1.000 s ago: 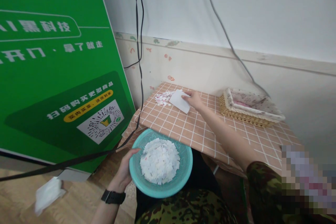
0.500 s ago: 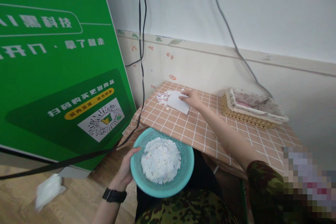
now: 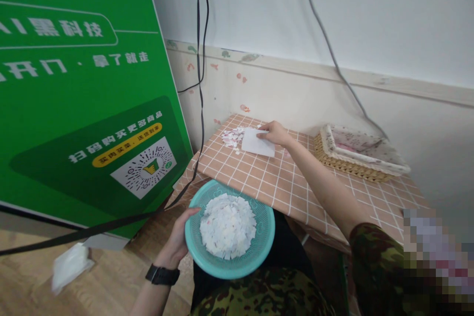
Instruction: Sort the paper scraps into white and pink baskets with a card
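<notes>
My left hand point(image 3: 181, 234) grips the rim of a turquoise plastic basket point(image 3: 265, 247), thumb over the edge, below the near edge of the table. Heaped inside it are small torn paper scraps point(image 3: 227, 227), mostly white. On the table my right hand point(image 3: 276, 134) pinches a white sheet of paper point(image 3: 257, 143) by its upper right part. Just left of that sheet lies a loose pile of paper scraps point(image 3: 231, 137), some with reddish marks; the sheet hides part of it.
A brown checked cloth covers the table point(image 3: 296, 182). Toward its right stands a wicker basket point(image 3: 359, 168) with a patterned lining. A green cabinet point(image 3: 92, 89) rises at the left, with a black strap point(image 3: 202, 108) hanging before it. A white plastic packet point(image 3: 70, 266) lies on the floor.
My right hand has shifted the white sheet slightly to the right, turning it and uncovering more of the scraps. My left hand and the turquoise basket stay in place.
</notes>
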### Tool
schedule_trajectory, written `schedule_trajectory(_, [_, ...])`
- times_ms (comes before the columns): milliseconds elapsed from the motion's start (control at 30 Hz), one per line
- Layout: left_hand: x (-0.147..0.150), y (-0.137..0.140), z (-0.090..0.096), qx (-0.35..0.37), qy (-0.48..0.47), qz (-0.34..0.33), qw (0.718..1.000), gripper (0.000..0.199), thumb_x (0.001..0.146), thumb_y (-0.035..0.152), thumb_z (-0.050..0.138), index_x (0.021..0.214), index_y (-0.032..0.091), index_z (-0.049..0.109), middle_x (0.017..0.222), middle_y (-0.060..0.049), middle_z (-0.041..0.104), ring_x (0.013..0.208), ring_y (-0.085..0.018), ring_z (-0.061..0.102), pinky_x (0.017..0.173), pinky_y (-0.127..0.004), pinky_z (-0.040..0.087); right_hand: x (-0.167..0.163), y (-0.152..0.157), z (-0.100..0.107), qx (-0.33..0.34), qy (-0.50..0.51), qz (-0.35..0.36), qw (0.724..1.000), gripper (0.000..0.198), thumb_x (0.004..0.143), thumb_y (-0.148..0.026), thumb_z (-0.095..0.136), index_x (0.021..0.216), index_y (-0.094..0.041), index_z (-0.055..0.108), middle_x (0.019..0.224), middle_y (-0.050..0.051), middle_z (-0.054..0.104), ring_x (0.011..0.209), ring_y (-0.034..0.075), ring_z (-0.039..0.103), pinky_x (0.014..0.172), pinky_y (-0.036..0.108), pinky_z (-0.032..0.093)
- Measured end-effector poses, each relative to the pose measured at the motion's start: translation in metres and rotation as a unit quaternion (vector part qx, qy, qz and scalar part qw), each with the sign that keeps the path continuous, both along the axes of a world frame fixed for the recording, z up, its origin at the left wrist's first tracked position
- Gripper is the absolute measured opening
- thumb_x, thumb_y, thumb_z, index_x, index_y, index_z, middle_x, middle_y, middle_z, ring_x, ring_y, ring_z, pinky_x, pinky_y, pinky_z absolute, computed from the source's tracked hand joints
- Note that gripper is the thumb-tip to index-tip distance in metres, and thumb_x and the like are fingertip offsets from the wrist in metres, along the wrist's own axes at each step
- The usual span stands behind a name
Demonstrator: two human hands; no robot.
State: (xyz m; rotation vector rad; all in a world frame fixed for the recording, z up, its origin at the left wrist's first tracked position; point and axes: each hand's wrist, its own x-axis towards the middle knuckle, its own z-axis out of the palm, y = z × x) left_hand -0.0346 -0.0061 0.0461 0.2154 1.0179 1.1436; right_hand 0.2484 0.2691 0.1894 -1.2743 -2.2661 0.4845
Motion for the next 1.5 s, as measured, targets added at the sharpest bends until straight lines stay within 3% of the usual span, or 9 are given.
schedule_trajectory(200, [0.001, 0.000, 0.002, 0.000, 0.004, 0.009, 1.000, 0.018, 0.076, 0.024, 0.063, 0.085, 0.010, 0.070, 0.078, -0.011, 0.077, 0.072, -0.027, 0.071, 0.078, -0.041, 0.055, -0.008, -0.004, 0.000, 0.005, 0.027, 0.009, 1.000, 0.026, 0.075, -0.026, 0.064, 0.096, -0.015, 0.075, 0.091, 0.009, 0.073, 0.078, 0.022, 0.063, 0.072, 0.033, 0.046])
schedule_trajectory(500, [0.000, 0.001, 0.001, -0.007, 0.007, 0.003, 1.000, 0.021, 0.077, 0.024, 0.061, 0.087, 0.008, 0.070, 0.077, -0.012, 0.077, 0.072, -0.027, 0.071, 0.077, -0.041, 0.055, -0.005, -0.007, 0.015, 0.009, -0.059, 0.031, 0.998, 0.026, 0.075, -0.024, 0.063, 0.097, -0.014, 0.074, 0.092, 0.009, 0.073, 0.081, 0.021, 0.064, 0.072, 0.029, 0.046])
schedule_trajectory(700, [0.001, 0.001, 0.003, -0.006, 0.011, 0.007, 1.000, 0.018, 0.076, 0.022, 0.062, 0.084, 0.009, 0.070, 0.076, -0.011, 0.077, 0.070, -0.027, 0.071, 0.076, -0.040, 0.056, -0.014, -0.008, 0.008, 0.035, -0.020, 0.018, 0.999, 0.029, 0.078, -0.026, 0.063, 0.102, -0.013, 0.073, 0.098, 0.011, 0.072, 0.084, 0.021, 0.064, 0.078, 0.032, 0.047])
schedule_trajectory(867, [-0.003, 0.000, 0.003, 0.005, 0.018, 0.012, 1.000, 0.020, 0.076, 0.022, 0.062, 0.088, 0.009, 0.070, 0.080, -0.011, 0.077, 0.072, -0.027, 0.071, 0.076, -0.040, 0.056, -0.012, -0.007, 0.009, 0.005, -0.037, 0.044, 0.998, 0.027, 0.076, -0.024, 0.063, 0.099, -0.014, 0.074, 0.092, 0.009, 0.073, 0.080, 0.021, 0.064, 0.074, 0.031, 0.047])
schedule_trajectory(1000, [-0.008, 0.000, 0.003, 0.011, 0.024, 0.021, 0.999, 0.016, 0.075, 0.023, 0.064, 0.082, 0.010, 0.070, 0.077, -0.011, 0.077, 0.068, -0.026, 0.071, 0.072, -0.039, 0.057, -0.010, -0.006, 0.010, 0.023, -0.036, 0.012, 0.999, 0.028, 0.076, -0.024, 0.063, 0.100, -0.013, 0.074, 0.095, 0.010, 0.073, 0.082, 0.021, 0.064, 0.075, 0.031, 0.046])
schedule_trajectory(1167, [-0.009, -0.001, 0.005, 0.007, 0.031, 0.026, 0.999, 0.014, 0.075, 0.022, 0.063, 0.081, 0.010, 0.070, 0.075, -0.010, 0.077, 0.067, -0.025, 0.071, 0.071, -0.038, 0.057, -0.013, -0.010, 0.008, 0.000, -0.013, 0.048, 0.999, 0.029, 0.077, -0.024, 0.062, 0.101, -0.014, 0.073, 0.093, 0.008, 0.073, 0.079, 0.020, 0.063, 0.074, 0.031, 0.047])
schedule_trajectory(1267, [-0.008, -0.002, 0.006, 0.004, 0.032, 0.024, 0.999, 0.015, 0.076, 0.022, 0.063, 0.082, 0.010, 0.070, 0.075, -0.010, 0.077, 0.068, -0.026, 0.071, 0.072, -0.039, 0.056, -0.013, -0.012, 0.009, 0.016, -0.002, 0.034, 0.999, 0.029, 0.076, -0.025, 0.062, 0.101, -0.014, 0.073, 0.093, 0.009, 0.073, 0.079, 0.020, 0.063, 0.074, 0.031, 0.047])
schedule_trajectory(1500, [-0.009, -0.002, 0.004, 0.004, 0.020, 0.015, 1.000, 0.018, 0.076, 0.024, 0.063, 0.084, 0.010, 0.070, 0.078, -0.011, 0.077, 0.070, -0.027, 0.071, 0.075, -0.040, 0.056, -0.014, -0.018, 0.014, 0.008, -0.041, 0.046, 0.998, 0.027, 0.076, -0.024, 0.060, 0.096, -0.012, 0.074, 0.088, 0.010, 0.072, 0.075, 0.020, 0.062, 0.070, 0.031, 0.046])
